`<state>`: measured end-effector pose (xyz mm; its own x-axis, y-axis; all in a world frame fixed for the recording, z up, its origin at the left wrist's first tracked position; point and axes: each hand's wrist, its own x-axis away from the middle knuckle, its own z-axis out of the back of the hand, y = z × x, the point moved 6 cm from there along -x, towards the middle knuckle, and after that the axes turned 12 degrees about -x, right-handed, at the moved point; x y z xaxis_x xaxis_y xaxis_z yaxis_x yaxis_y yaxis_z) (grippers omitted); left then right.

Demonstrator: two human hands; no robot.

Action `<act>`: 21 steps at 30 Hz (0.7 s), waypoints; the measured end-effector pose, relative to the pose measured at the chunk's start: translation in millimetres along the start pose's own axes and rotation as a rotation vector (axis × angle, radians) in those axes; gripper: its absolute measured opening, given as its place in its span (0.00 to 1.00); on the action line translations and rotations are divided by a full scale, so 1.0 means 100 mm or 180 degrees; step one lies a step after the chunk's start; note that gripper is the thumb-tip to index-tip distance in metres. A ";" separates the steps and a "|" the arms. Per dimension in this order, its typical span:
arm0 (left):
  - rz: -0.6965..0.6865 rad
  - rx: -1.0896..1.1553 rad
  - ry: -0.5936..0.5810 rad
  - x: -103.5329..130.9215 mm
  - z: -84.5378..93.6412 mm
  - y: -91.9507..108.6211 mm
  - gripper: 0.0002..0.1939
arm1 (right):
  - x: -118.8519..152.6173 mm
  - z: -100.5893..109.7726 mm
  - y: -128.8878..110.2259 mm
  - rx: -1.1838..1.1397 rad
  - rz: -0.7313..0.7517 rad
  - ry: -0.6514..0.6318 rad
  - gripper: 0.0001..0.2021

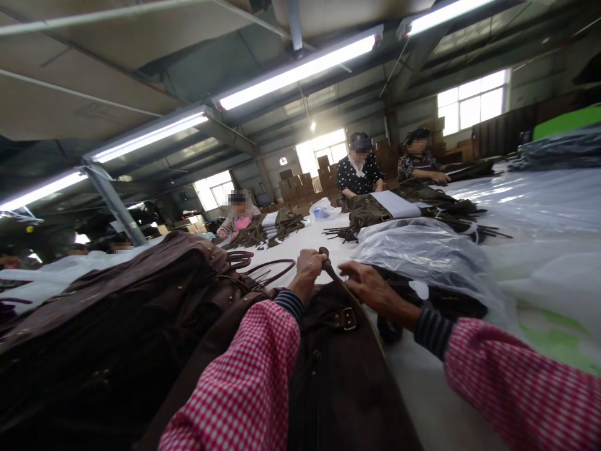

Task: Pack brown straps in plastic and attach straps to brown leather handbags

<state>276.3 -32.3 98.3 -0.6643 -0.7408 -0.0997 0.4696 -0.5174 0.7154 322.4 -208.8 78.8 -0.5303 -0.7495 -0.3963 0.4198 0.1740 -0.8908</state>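
Note:
A dark brown bag (347, 376) lies in front of me, with a brass buckle (349, 319) and a zip (374, 332) along its right edge. My left hand (307, 270) is closed around the far end of the zip, where a dark end tab (323, 251) sticks out past the fingers. Just right of the zip is my right hand (373, 289), its fingers bent and apart. Whether its fingertips touch the zip edge I cannot tell. Both forearms are in red-and-white checked sleeves with dark striped cuffs.
A big pile of brown bags (141, 313) rises on the left, with loop handles (272, 269). At right lies a plastic-covered bundle (422, 257). Beyond it are stacked olive-brown pieces (370, 213). Several people work across the white-covered table (554, 200); one wears a dotted top (347, 172).

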 end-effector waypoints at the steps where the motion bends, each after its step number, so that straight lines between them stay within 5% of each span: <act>1: -0.0022 0.0027 0.0027 0.00 0.07 0.02 0.14 | -0.14 -0.03 -0.03 0.0158 -0.0019 0.0042 0.22; 5: -0.0044 0.0160 0.0150 0.06 0.28 0.09 0.11 | -0.51 -0.26 -0.13 0.0535 -0.0116 -0.0072 0.15; 9: 0.0051 0.0227 0.0120 0.09 0.28 0.09 0.15 | -0.51 -0.32 -0.19 0.1021 -0.0037 0.0084 0.12; 15: 0.0039 0.0086 0.0350 -0.01 0.22 0.13 0.13 | -0.58 -0.07 -0.33 0.1177 -0.0046 -0.0167 0.09; 21: 0.0105 0.0186 0.0474 -0.03 0.24 0.20 0.12 | -0.67 0.05 -0.24 0.0293 -0.0413 -0.0488 0.10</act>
<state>274.0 -30.4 129.2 -0.5534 -0.8145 -0.1740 0.4521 -0.4692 0.7586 351.6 -166.0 127.8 -0.4689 -0.8514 -0.2351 0.4246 0.0161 -0.9053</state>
